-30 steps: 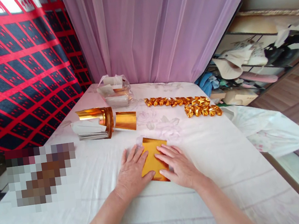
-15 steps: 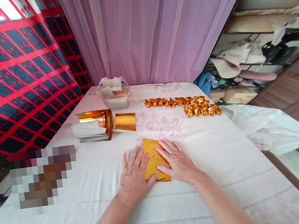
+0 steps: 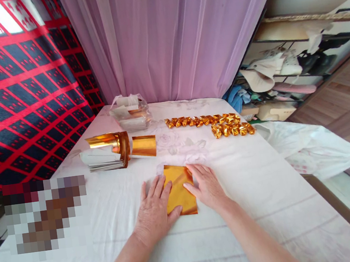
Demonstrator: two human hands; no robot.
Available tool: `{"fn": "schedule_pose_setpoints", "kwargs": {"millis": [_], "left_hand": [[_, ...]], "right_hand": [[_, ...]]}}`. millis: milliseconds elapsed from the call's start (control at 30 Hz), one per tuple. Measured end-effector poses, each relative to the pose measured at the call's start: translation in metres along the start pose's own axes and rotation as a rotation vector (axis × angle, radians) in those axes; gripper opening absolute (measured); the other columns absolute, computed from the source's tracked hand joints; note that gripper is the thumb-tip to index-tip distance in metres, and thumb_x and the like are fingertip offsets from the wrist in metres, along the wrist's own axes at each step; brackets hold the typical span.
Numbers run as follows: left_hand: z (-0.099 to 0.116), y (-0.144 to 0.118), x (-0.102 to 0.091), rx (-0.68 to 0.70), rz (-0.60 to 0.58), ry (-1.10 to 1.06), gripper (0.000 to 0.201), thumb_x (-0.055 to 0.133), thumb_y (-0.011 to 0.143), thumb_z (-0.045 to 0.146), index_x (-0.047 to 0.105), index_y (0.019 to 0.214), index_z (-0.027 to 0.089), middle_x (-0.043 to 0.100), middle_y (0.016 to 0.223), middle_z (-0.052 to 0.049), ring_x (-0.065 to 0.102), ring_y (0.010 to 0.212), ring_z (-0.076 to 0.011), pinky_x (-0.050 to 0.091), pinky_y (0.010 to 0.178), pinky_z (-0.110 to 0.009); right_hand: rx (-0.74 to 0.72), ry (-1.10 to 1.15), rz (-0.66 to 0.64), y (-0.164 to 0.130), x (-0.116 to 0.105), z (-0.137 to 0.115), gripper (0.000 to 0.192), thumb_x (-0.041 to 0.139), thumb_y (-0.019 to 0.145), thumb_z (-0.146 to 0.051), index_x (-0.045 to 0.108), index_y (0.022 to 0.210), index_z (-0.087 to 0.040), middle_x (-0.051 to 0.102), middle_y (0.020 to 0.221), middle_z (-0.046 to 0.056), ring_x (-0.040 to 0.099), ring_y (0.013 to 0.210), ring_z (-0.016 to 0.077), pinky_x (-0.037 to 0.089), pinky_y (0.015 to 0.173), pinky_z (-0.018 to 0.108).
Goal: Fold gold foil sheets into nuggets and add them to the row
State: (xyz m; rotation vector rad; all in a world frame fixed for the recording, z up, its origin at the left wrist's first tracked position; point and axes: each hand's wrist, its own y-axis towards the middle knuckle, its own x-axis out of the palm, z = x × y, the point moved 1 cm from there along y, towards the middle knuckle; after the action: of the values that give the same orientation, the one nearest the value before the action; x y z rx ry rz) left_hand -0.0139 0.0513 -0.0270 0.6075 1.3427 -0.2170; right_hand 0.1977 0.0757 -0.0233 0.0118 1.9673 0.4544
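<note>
Both hands are pressing a gold sheet flat on the table.

The left hand (image 3: 154, 209) and right hand (image 3: 205, 185) are lying with fingers spread, grasping nothing, on the gold sheet (image 3: 178, 188) on the white cloth (image 3: 266, 187); uneven pressure risks skewing it.

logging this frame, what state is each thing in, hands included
left hand: flat, palm down, on the left edge of the gold sheet
right hand: flat, fingers on the sheet's right edge
gold sheet: lying flat on the white cloth, pinned by both hands
paper stack: piled, top gold leaf curled up
folded gold pieces: finished, laid in rows
plastic bag: open, paper inside
</note>
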Motion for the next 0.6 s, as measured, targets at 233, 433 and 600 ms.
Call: {"fn": "schedule_pose_setpoints", "kwargs": {"millis": [233,433,600], "left_hand": [[-0.003,-0.001,0.002,0.020,0.028,-0.007,0.066,0.057,0.085,0.056,0.051,0.138,0.017,0.046,0.150,-0.015,0.041,0.138,-0.0331,0.018,0.117,-0.058],[-0.006,-0.001,0.003,0.024,0.076,-0.068,0.067,0.057,0.086,0.054,0.046,0.143,0.019,0.044,0.151,-0.015,0.041,0.138,-0.0330,0.020,0.117,-0.057],[-0.009,0.000,0.001,-0.045,0.158,-0.150,0.074,0.055,0.090,0.045,0.025,0.153,0.020,0.044,0.150,-0.017,0.041,0.138,-0.0325,0.025,0.114,-0.057]], "right_hand": [[0.159,0.264,0.125,0.007,0.002,0.014,0.025,0.053,0.086,-0.027,0.073,0.101,-0.023,0.075,0.100,0.007,0.067,0.095,0.0232,0.051,0.088,0.039],[0.322,0.583,0.221,0.009,-0.008,0.012,0.027,0.057,0.081,-0.042,0.073,0.082,-0.021,0.075,0.085,0.007,0.068,0.074,0.0204,0.054,0.070,0.033],[0.631,0.937,0.159,0.012,-0.016,0.004,0.045,0.068,0.069,-0.059,0.070,0.087,-0.018,0.068,0.060,0.003,0.064,0.054,0.0184,0.049,0.048,0.027]]}}
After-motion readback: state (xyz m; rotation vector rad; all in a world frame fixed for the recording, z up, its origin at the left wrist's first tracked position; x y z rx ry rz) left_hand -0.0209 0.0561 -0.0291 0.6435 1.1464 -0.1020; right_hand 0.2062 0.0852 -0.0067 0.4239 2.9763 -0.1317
